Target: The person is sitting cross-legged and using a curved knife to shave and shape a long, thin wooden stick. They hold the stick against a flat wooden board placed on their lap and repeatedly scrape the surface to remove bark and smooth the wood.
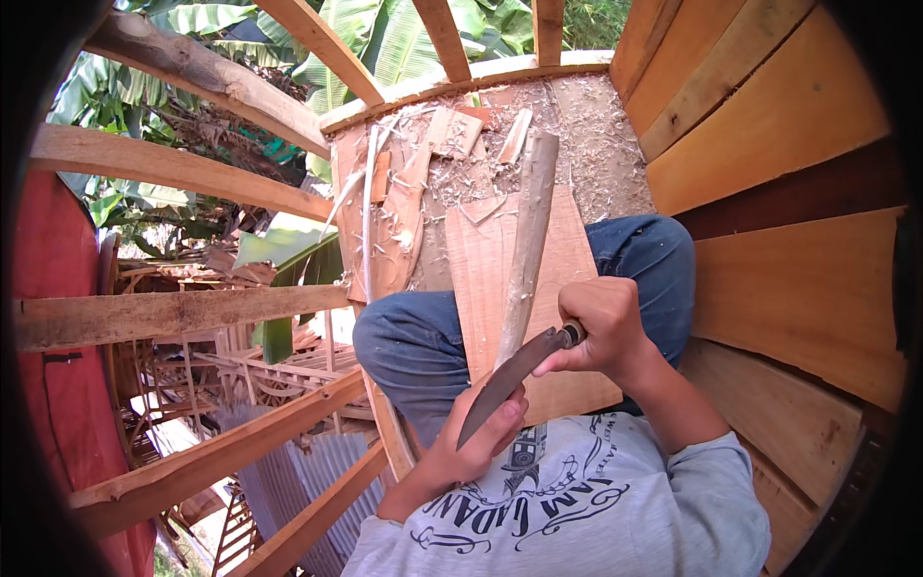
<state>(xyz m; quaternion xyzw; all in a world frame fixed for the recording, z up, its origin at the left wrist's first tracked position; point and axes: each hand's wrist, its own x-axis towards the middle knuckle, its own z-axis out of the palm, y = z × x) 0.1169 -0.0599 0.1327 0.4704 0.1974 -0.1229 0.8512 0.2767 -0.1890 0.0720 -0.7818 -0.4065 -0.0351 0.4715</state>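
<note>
A knife with a broad, dark, curved blade [506,383] lies slantwise over my lap. My right hand [608,325] is closed around its handle, and the tip points down to the left. Below the blade, my left hand [473,444] has its fingers curled at the near end of a long, pale wooden stick [530,240]. The blade partly covers those fingers and that end of the stick, so the exact grip is hidden. From there the stick runs away from me over a flat wooden board [473,279] resting across my legs.
Wood shavings [601,135] and offcut slabs [399,216] litter the floor ahead. Plank walling [779,269] rises close on my right. Spaced wooden bars [183,317] stand along my left, with corrugated sheets [332,471] beyond. Large green leaves [404,43] show past the far edge.
</note>
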